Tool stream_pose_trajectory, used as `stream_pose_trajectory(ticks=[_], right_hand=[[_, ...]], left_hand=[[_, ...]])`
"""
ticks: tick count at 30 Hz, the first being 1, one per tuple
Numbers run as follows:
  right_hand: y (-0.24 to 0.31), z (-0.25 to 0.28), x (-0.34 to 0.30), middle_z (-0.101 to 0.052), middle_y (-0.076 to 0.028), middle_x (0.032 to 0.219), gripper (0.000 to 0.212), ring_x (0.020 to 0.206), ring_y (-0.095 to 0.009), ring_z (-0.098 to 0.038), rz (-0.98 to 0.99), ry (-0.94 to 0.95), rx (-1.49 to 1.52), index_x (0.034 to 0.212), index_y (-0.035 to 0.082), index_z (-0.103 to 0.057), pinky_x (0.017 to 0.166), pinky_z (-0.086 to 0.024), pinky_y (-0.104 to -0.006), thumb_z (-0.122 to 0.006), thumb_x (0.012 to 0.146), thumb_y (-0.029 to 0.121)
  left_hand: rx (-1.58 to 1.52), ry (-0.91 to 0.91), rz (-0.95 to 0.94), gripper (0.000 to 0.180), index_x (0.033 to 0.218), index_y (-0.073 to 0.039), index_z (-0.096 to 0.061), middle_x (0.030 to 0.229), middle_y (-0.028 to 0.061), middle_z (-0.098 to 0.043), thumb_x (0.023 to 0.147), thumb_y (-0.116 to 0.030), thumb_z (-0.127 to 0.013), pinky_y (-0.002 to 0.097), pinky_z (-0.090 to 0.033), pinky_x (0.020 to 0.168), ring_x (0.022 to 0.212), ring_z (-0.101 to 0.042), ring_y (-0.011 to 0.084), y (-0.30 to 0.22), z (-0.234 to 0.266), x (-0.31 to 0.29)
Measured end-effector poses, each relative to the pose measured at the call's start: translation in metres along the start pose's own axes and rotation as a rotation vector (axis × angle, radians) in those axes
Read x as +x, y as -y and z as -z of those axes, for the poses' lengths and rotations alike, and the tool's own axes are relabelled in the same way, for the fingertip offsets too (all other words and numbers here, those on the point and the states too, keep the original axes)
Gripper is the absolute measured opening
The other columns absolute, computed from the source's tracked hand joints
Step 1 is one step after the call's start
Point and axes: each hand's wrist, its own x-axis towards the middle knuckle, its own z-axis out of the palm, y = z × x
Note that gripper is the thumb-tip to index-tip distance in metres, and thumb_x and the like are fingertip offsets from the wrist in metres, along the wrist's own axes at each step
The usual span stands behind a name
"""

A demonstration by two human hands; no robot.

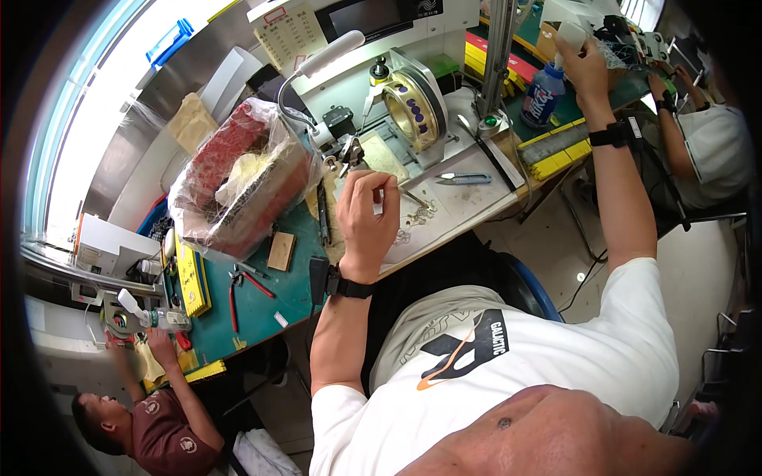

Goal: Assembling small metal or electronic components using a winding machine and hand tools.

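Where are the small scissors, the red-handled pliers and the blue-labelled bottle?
small scissors (463, 178), head view, on the blue handles.
red-handled pliers (233, 305), head view, on one red handle.
blue-labelled bottle (543, 97), head view, on the label.

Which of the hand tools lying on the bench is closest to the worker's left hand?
The blue-handled snips, on the pale mat just right of the left hand. The red-handled pliers lie farther off, on the green mat.
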Motion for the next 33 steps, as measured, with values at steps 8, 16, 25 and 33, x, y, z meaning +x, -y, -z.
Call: stream_pose_trajectory(ticks=[8,16,25,33], right_hand=[[-0.003,-0.003,-0.054,-0.076,-0.011,0.119,0.044,0.109,-0.022,-0.074,0.362,-0.367,-0.476,0.131,0.002,-0.077,0.094,-0.058,-0.0374,-0.085,0.102,0.034],[0.062,-0.018,-0.195,-0.067,-0.015,0.126,0.036,0.119,-0.04,-0.066,0.493,0.768,-0.29,0.128,0.005,-0.074,0.104,-0.057,-0.0446,-0.068,0.096,-0.011],[0.065,-0.018,-0.185,-0.076,-0.016,0.113,0.022,0.108,-0.037,-0.074,0.396,0.688,-0.104,0.127,0.003,-0.074,0.097,-0.058,-0.0415,-0.067,0.106,0.002],[0.068,0.021,-0.167,-0.077,-0.003,0.091,0.031,0.074,-0.01,-0.064,-0.108,0.214,0.683,0.12,0.004,-0.079,0.069,-0.047,-0.0249,-0.067,0.12,0.032]], left_hand=[[-0.016,-0.007,0.01,0.017,0.104,-0.004,-0.07,0.095,0.0086,-0.069,0.095,0.005,-0.082,0.0352,-0.05,0.061,0.067,-0.06,0.0205,-0.002,-0.004,0.0],[-0.007,-0.016,0.007,0.012,0.102,-0.002,-0.072,0.096,0.0075,-0.07,0.098,0.004,-0.083,0.0293,-0.048,0.062,0.069,-0.059,0.014,0.003,-0.001,-0.002],[-0.009,-0.018,0.019,0.013,0.102,-0.002,-0.073,0.096,0.0076,-0.069,0.098,0.005,-0.082,0.0293,-0.048,0.062,0.07,-0.058,0.0145,0.002,-0.001,-0.001],[0.001,-0.034,-0.005,0.018,0.105,-0.003,-0.071,0.096,0.0094,-0.07,0.095,0.007,-0.082,0.0345,-0.051,0.063,0.07,-0.062,0.0207,0.003,0.0,0.001]])
